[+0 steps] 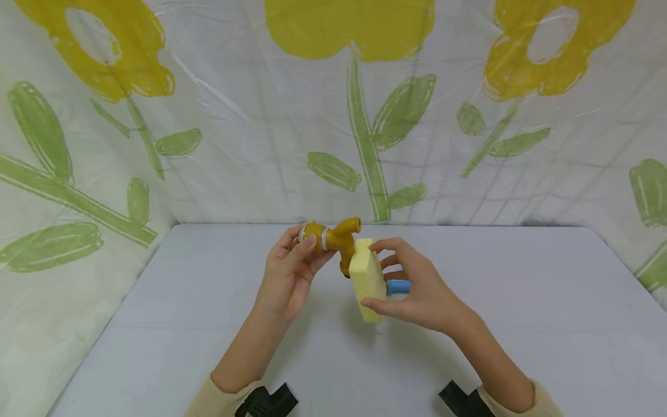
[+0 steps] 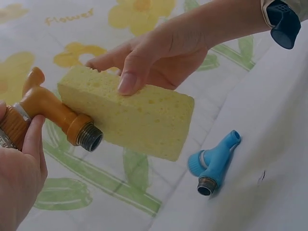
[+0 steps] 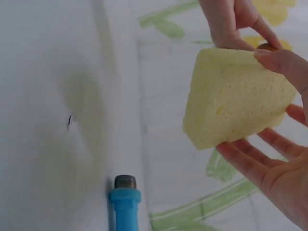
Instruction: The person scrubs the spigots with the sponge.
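My left hand [image 1: 288, 272] grips an orange tap [image 1: 341, 236] by its ribbed knob, above the table. The tap's threaded metal end [image 2: 90, 137] points outward in the left wrist view. Between thumb and fingers, my right hand [image 1: 419, 284] holds a thick pale-yellow sponge [image 1: 367, 278] by its edges. The sponge is right up against the tap's body; in the right wrist view it hides most of the tap. Behind the right hand a blue tap [image 2: 217, 161] of similar shape lies on the table, partly hidden in the head view.
The white table [image 1: 182, 284] reaches back to a plastic sheet [image 1: 234, 145] printed with yellow flowers and green leaves. A small dark mark [image 3: 70, 120] shows on the table surface. Dark wrist devices [image 1: 268, 401] sit at both cuffs.
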A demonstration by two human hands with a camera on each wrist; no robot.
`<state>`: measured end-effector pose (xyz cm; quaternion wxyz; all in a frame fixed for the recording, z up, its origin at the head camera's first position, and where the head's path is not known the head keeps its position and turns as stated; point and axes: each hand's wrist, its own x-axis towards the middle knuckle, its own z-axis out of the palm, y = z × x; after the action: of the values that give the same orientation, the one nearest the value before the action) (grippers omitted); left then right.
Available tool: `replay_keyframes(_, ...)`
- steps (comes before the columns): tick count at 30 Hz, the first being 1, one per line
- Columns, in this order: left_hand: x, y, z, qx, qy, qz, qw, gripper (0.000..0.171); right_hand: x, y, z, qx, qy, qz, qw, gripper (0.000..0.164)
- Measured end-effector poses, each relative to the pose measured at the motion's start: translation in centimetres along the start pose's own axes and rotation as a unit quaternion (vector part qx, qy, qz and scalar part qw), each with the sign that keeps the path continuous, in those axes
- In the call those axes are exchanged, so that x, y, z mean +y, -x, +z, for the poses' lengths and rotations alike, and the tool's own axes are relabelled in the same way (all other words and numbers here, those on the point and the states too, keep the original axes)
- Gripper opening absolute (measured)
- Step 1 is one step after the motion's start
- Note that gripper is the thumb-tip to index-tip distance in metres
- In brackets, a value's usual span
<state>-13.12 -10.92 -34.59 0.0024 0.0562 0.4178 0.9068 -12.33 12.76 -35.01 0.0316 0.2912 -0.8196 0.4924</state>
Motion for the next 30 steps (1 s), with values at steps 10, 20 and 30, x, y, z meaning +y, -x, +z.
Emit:
replay_keyframes(10, -0.3, 0.2, 0.0, -0.020, 0.006, -0.003, 0.9998, 0.010, -0.4, 0.1, 0.1, 0.039, -0.005, -0.026, 0.999, 0.077)
replay_keyframes(20, -0.7, 0.1, 0.3, -0.015, -0.018, -0.019, 0.9995, 0.021, -0.6, 0.2, 0.0, 0.052, -0.030, -0.019, 0.998, 0.077)
replay_keyframes(30, 0.3, 0.2, 0.2, -0.006, 0.000, -0.005, 1.0000, 0.020, -0.1, -0.1, -0.1, -0.037, -0.044, 0.043, 0.997, 0.067)
